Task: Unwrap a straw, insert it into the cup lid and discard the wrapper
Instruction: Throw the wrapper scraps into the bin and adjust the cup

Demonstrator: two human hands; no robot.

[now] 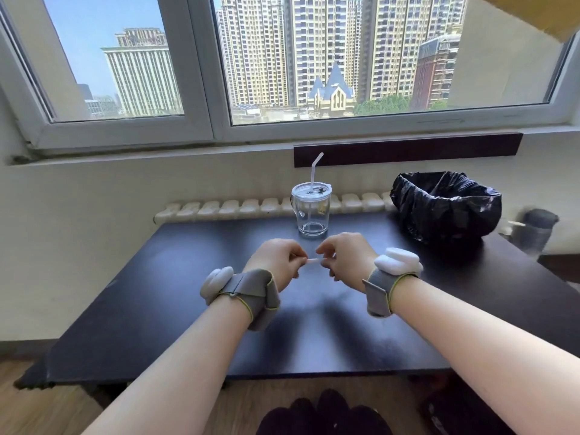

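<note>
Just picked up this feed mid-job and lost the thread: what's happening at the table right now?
A person holds a small white wrapper pinched between the left hand and right hand, above the dark table. A straw already stands through the lid of the clear cup just beyond the hands. The bin, lined with a black bag, sits on the table to the right, so discarding the wrapper looks like what remains.

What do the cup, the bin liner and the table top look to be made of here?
Cup: clear glass or hard plastic; see-through walls with a thick bright base, so either is possible. Its lid looks like clear plastic. Bin liner: thin black plastic film, crinkled and glossy. Table: dark, smooth, semi-gloss surface, probably laminate or painted wood; soft reflections of the arms show.
</note>
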